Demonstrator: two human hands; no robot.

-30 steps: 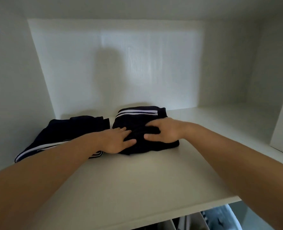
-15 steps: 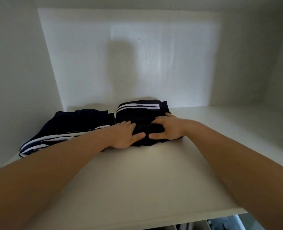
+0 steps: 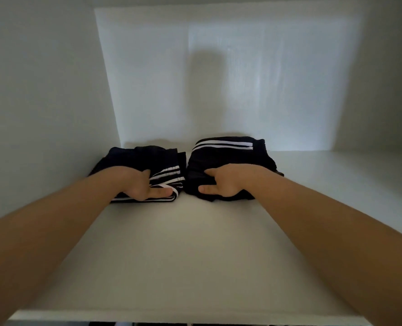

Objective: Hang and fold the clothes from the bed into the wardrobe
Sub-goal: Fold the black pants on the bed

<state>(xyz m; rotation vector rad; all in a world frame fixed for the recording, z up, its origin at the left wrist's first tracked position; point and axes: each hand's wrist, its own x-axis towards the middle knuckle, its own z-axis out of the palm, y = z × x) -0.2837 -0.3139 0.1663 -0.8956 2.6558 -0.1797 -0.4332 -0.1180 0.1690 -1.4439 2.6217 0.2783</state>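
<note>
Hands seemingly grip garments' front edges on shelf.

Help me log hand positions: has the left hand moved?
Yes. The left hand shifted left, toward the side wall, from the right garment onto the left garment.

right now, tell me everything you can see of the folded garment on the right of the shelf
The right folded garment is dark soft fabric, folded into a compact bundle, with white stripes across its far edge. It lies flat on the white shelf, near the back wall, close beside the left folded garment; whether they touch is unclear. The right hand grips its front edge, thumb in front, fingers on top.
</note>
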